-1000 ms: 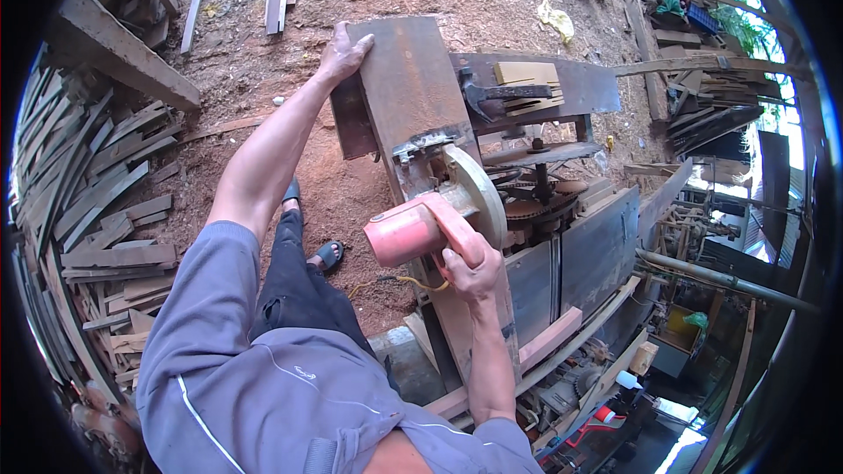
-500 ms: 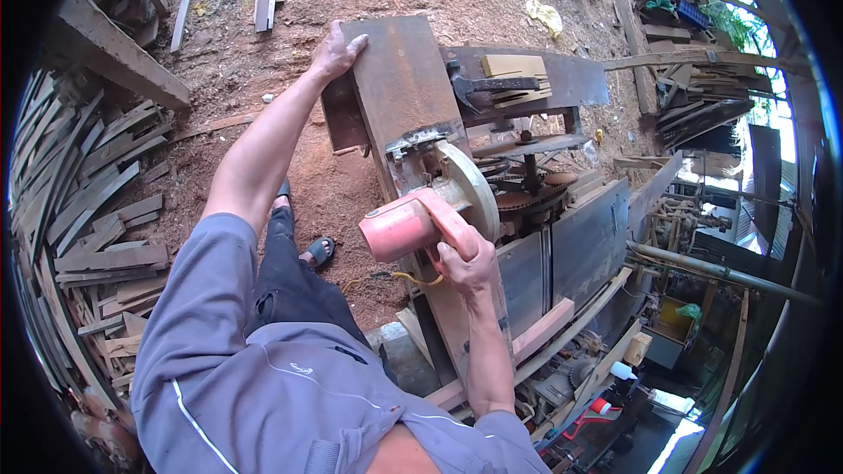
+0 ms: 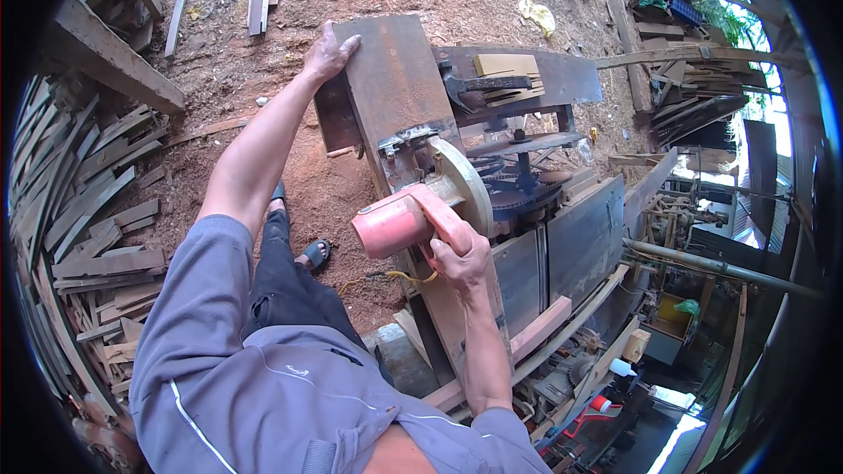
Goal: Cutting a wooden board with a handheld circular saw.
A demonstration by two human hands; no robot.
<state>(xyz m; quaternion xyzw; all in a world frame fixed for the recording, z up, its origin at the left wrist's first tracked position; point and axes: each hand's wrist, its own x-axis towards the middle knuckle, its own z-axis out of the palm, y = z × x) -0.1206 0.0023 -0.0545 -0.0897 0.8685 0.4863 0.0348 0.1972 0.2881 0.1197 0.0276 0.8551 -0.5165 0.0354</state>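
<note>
A wide brown board [image 3: 397, 79] lies lengthwise ahead of me, dusted with sawdust. My left hand [image 3: 329, 54] rests at its far left corner, with the thumb lying on the top face and the fingers over the edge. On the nearer part of the board sits a circular saw [image 3: 392, 226] with a faded red motor housing and a pale round guard. Its rear handle is wrapped by my right hand [image 3: 463, 262]. The saw's blade is hidden under the guard. A yellow cord [image 3: 406, 276] trails from the saw toward the left.
To the right, a hammer [image 3: 489, 86] lies by light wood pieces [image 3: 507, 65] on a metal plate. Beyond the saw are exposed pulleys [image 3: 524, 180] of a machine with a metal top [image 3: 580, 237]. Stacked offcuts [image 3: 110, 263] line the left; sawdust covers the ground [image 3: 303, 136].
The whole scene has shifted slightly left in view. Both hands keep their places on the board and the saw, and the saw shows no clear movement along the board.
</note>
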